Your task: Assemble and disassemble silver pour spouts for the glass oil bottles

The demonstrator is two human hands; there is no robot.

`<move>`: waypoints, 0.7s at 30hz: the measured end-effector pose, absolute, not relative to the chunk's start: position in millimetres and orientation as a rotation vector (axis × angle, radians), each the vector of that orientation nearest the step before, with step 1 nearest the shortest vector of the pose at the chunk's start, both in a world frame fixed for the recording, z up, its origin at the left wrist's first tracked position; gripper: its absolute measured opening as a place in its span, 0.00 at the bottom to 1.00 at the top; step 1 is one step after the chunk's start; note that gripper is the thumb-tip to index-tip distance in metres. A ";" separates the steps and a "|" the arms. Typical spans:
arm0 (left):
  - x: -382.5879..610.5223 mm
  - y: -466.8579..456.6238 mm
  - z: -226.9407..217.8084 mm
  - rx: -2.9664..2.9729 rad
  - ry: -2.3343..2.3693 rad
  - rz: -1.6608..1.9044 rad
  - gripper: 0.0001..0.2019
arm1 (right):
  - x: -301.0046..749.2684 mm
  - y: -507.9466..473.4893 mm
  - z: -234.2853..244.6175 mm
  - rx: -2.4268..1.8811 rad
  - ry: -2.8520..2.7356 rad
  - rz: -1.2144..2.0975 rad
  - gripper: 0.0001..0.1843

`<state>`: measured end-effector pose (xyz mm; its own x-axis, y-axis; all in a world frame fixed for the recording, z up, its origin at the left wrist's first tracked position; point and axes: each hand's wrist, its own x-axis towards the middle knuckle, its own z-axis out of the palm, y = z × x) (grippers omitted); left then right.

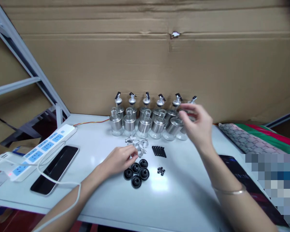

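Observation:
My left hand [123, 158] rests on the table with its fingers curled closed; anything inside them is hidden. It lies beside a pile of silver pourer tops [141, 149] and just above a cluster of black ring-shaped caps [136, 168]. My right hand [199, 127] is raised at the right end of the bottles, thumb and forefinger apart. It partly covers the rightmost glass bottle [183, 133], and its fingertips overlap the neck of the steel-banded bottle [174, 126] beside it. Contact cannot be made out. Front-row bottles such as this one [145, 124] have bare necks.
Behind stand bottles fitted with pourers [146, 98]. Black sticks [159, 151] and small black pieces [161, 171] lie mid-table. At left are a power strip [42, 151], a phone [55, 170] and a white cable [79, 188]; a dark phone [246, 180] and patterned fabric [246, 137] lie right.

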<state>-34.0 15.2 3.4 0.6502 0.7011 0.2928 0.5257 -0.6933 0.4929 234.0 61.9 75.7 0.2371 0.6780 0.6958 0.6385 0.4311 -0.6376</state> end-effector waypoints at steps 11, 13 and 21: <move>-36.0 16.1 2.9 2.563 0.996 0.665 0.07 | 341.9 138.2 55.6 -1.165 -0.811 0.770 0.09; -35.9 16.9 1.8 2.581 0.992 0.678 0.08 | 343.8 139.1 45.8 -1.163 -0.958 0.909 0.15; -35.6 16.4 1.7 2.640 0.946 0.792 0.08 | 343.6 148.6 27.5 -1.121 -1.197 0.835 0.19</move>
<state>-35.6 16.4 1.7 0.6459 0.6422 0.4128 0.5196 -0.7660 0.3785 343.6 148.6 27.5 0.2040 0.9390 0.2767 0.0644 0.2692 -0.9609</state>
